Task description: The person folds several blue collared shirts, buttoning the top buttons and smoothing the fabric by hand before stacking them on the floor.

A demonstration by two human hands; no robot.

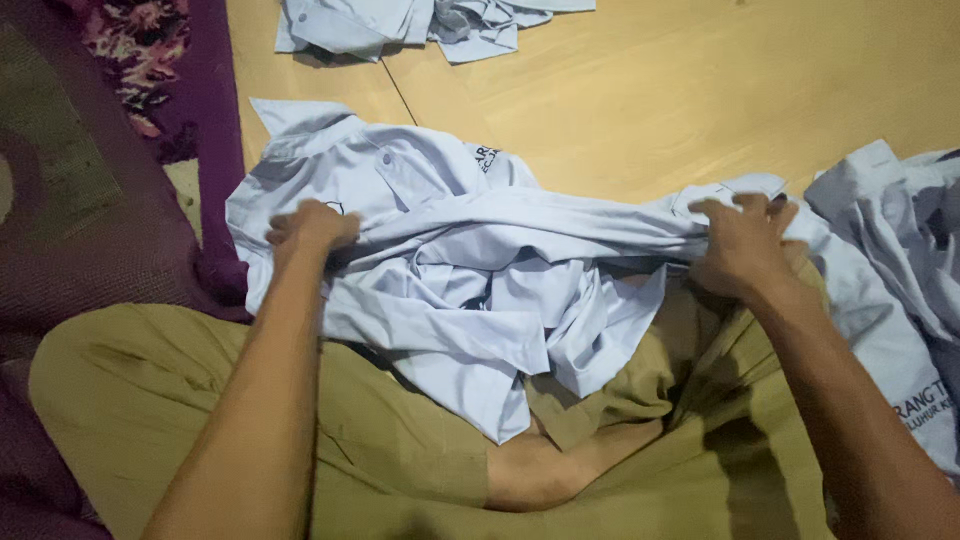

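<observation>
A pale blue shirt (pixel 470 260) lies crumpled across the wooden floor and over my lap. My left hand (pixel 312 226) grips a bunched fold at its left side, near the collar and chest pocket. My right hand (pixel 742 243) grips the fabric at the shirt's right end, so a band of cloth is stretched between the two hands. The lower part of the shirt hangs loose in folds over my olive-green trousers (pixel 150 400).
More pale blue shirts lie at the right edge (pixel 890 230) and in a heap at the top (pixel 400 25). The light wooden floor (pixel 650 100) runs behind. A purple patterned rug (pixel 90 180) is on the left.
</observation>
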